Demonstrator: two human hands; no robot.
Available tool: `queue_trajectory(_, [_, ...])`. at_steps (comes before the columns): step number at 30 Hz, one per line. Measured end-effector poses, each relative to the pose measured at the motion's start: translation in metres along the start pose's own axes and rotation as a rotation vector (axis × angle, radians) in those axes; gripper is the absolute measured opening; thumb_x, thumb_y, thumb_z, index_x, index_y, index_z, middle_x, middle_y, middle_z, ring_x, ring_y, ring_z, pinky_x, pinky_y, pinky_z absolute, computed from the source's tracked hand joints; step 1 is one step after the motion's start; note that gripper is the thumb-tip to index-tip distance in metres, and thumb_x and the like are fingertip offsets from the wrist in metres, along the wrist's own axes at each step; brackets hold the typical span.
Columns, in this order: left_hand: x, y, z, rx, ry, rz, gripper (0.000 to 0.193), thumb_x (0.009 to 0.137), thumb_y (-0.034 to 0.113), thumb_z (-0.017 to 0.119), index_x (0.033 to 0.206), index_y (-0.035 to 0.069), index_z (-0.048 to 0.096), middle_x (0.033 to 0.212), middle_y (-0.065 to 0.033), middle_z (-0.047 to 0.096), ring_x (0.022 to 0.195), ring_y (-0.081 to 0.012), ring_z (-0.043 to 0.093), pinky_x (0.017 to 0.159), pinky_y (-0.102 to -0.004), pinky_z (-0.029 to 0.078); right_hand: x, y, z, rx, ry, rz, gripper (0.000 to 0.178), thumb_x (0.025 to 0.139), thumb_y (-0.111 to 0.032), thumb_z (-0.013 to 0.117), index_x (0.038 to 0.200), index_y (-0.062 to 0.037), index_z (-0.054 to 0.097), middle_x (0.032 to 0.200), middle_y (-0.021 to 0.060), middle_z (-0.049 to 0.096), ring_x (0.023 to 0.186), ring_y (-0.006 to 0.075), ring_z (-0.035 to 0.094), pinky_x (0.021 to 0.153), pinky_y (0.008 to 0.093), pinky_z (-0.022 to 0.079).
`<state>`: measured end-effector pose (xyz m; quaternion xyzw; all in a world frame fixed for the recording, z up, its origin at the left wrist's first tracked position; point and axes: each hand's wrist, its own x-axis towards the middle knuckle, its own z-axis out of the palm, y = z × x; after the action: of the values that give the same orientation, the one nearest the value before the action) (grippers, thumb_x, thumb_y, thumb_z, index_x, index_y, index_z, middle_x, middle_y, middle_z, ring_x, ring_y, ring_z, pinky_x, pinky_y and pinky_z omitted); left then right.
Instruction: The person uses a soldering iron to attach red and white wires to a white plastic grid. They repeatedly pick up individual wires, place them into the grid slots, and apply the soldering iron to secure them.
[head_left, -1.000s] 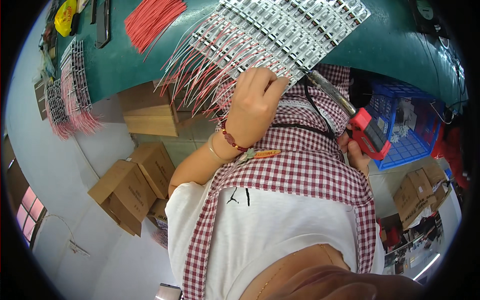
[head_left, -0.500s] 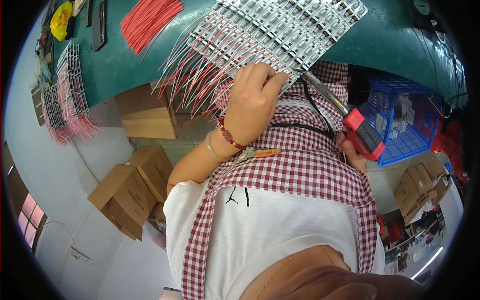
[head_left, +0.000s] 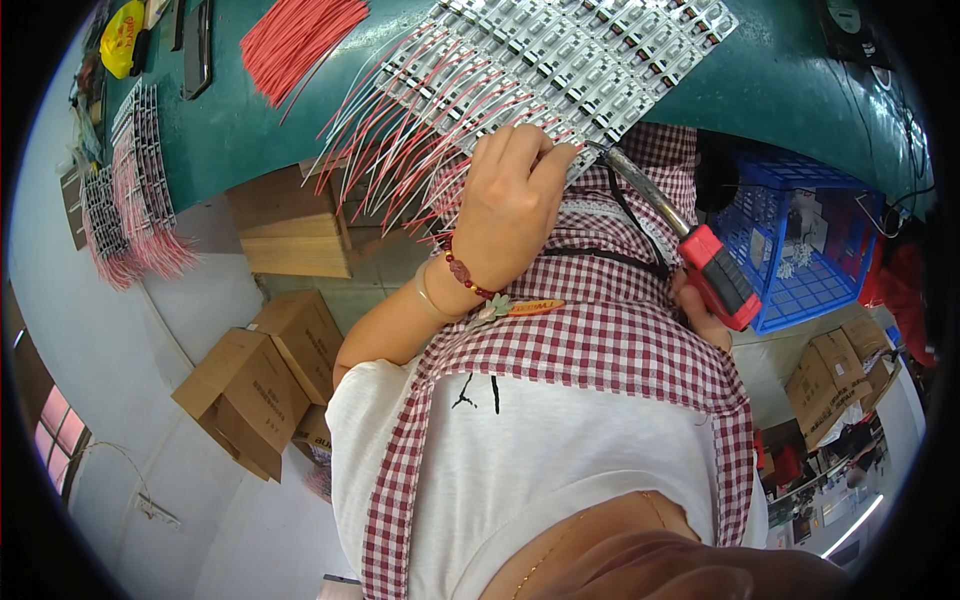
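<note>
Near the edge of the green table lies a slanted panel of silver boards (head_left: pixel 560 70) in rows. Red and white wires (head_left: pixel 410 130) fan out from its left side. My left hand (head_left: pixel 508 200) rests over the panel's near edge, thumb and fingertips pinched together; what is between them is too small to make out. My right hand (head_left: pixel 703 312) is wrapped round the red and black handle of a soldering iron (head_left: pixel 655 195). Its tip meets the near edge of the panel, just right of my left fingertips. The handle partly hides my right fingers.
A bundle of red wires (head_left: pixel 300 45) lies left of the panel. Finished-looking wired strips (head_left: pixel 145 190) hang over the table's left edge. A blue plastic basket (head_left: pixel 815 250) stands at right, below the table. Cardboard boxes (head_left: pixel 245 390) sit on the floor.
The soldering iron's handle has tilted slightly down and to the left with my right hand. My left hand stays almost in place.
</note>
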<state>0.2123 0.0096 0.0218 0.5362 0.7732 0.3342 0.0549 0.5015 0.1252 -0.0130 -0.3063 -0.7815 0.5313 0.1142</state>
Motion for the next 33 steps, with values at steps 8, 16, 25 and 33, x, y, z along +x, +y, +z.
queue_trajectory(8, [0.0, 0.001, 0.0, 0.001, 0.007, -0.006, 0.022, 0.072, -0.004, 0.067, 0.092, 0.004, 0.067, 0.08, -0.0068, 0.054, 0.076, -0.024, 0.054, 0.067, -0.0347, 0.042, -0.001, -0.011, -0.002, 0.137, 0.027, 0.102, 0.024, 0.079, -0.024, 0.069, 0.087, -0.0019, 0.065, 0.072, 0.0079, 0.062, 0.061, 0.0226, 0.06, 0.057, 0.0322, 0.046])
queue_trajectory(16, [0.001, 0.003, -0.001, 0.032, -0.001, -0.026, 0.021, 0.073, -0.003, 0.067, 0.092, 0.005, 0.066, 0.08, -0.0068, 0.053, 0.076, -0.0242, 0.054, 0.068, -0.035, 0.042, -0.002, -0.006, -0.003, 0.051, 0.008, 0.078, 0.019, 0.077, -0.019, 0.07, 0.086, -0.0033, 0.065, 0.073, 0.0083, 0.062, 0.059, 0.0241, 0.059, 0.054, 0.0328, 0.045])
queue_trajectory(25, [0.001, 0.003, 0.001, 0.046, 0.002, -0.022, 0.019, 0.073, -0.002, 0.065, 0.091, 0.004, 0.065, 0.079, -0.0069, 0.052, 0.076, -0.0244, 0.053, 0.068, -0.0356, 0.041, -0.006, 0.002, 0.001, 0.022, 0.031, 0.048, 0.018, 0.073, -0.007, 0.07, 0.089, -0.0018, 0.065, 0.075, 0.0114, 0.061, 0.06, 0.0271, 0.059, 0.054, 0.033, 0.045])
queue_trajectory(33, [0.002, 0.003, 0.0, 0.058, -0.008, -0.037, 0.019, 0.074, -0.002, 0.067, 0.092, 0.006, 0.066, 0.079, -0.0064, 0.053, 0.075, -0.0242, 0.053, 0.067, -0.0357, 0.042, -0.011, 0.008, -0.004, 0.074, 0.035, 0.087, 0.021, 0.076, -0.015, 0.07, 0.091, -0.0006, 0.066, 0.077, 0.0116, 0.062, 0.064, 0.0255, 0.061, 0.058, 0.0323, 0.046])
